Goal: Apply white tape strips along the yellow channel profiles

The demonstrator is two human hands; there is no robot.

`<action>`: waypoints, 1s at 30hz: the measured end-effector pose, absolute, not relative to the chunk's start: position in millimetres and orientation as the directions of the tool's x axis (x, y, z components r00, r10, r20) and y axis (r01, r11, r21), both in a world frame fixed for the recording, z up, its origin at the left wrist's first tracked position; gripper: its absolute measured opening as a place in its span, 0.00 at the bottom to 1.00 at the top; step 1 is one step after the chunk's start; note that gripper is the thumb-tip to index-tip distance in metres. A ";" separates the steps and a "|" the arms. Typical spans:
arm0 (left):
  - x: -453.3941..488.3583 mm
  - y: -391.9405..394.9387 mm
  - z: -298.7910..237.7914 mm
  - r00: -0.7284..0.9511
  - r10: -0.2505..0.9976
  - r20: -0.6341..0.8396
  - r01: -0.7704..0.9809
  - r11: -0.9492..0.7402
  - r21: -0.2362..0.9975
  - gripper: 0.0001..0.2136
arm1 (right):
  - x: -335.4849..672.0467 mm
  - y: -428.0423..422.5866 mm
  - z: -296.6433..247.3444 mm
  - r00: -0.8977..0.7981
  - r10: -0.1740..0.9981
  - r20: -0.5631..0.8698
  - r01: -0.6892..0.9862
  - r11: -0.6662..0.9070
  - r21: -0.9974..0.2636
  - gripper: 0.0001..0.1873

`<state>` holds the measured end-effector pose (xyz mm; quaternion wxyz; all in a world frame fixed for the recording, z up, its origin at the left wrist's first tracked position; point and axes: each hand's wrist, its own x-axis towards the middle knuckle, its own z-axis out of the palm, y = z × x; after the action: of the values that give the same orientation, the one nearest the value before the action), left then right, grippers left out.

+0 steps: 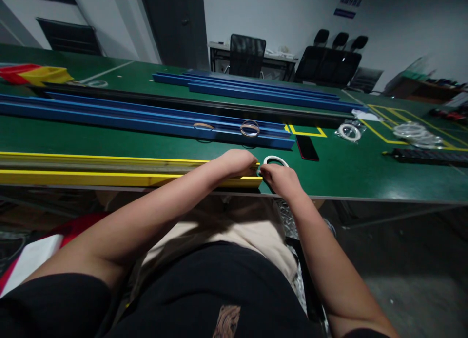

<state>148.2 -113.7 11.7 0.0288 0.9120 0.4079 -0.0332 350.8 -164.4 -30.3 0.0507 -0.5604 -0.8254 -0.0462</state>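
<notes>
A long yellow channel [161,178] lies along the near edge of the green table, its open side up. My left hand [239,162] reaches over its right end, fingers bent down into the channel; they are mostly hidden, and what they hold cannot be made out. Just past that end, my right hand [281,179] is closed, its fingertips close to those of my left. A white ring-shaped roll [276,159] shows behind my right hand, which appears to grip it; its lower part is hidden.
Blue channels [146,126] lie beyond the yellow one, with two thin rings [249,129] on them. Behind are a black channel [204,105] and more blue lengths [263,91]. To the right are a phone [307,148], a bagged white roll [349,132] and a black strip [431,156].
</notes>
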 end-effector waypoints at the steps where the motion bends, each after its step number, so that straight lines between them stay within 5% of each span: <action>1: 149.3 -113.5 11.6 0.661 0.746 -0.082 0.749 -0.662 0.024 0.16 | 350.4 -164.2 -30.8 -0.363 0.920 0.147 0.931 0.364 0.018 0.22; 9: 152.5 -112.6 10.0 0.666 0.743 -0.064 0.745 -0.667 0.015 0.17 | 338.7 -162.6 -23.7 -0.331 0.926 0.183 0.943 0.319 0.093 0.21; 18: 154.1 -110.0 5.6 0.661 0.748 -0.064 0.750 -0.661 0.028 0.19 | 333.5 -170.2 -22.5 -0.142 0.956 0.258 0.990 0.141 0.021 0.29; 24: 153.4 -110.7 6.3 0.663 0.746 -0.062 0.749 -0.661 0.051 0.19 | 336.4 -160.6 -26.6 -0.345 0.871 0.350 0.916 0.394 -0.077 0.11; 30: 152.0 -111.4 6.4 0.697 0.717 -0.022 0.716 -0.694 0.076 0.18 | 340.7 -142.3 -41.7 -0.341 0.895 0.287 0.867 0.417 -0.273 0.08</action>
<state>152.0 -111.4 6.4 0.0392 0.9203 0.3892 0.0046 340.7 -142.3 -41.7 0.1990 -0.5385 -0.8180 0.0358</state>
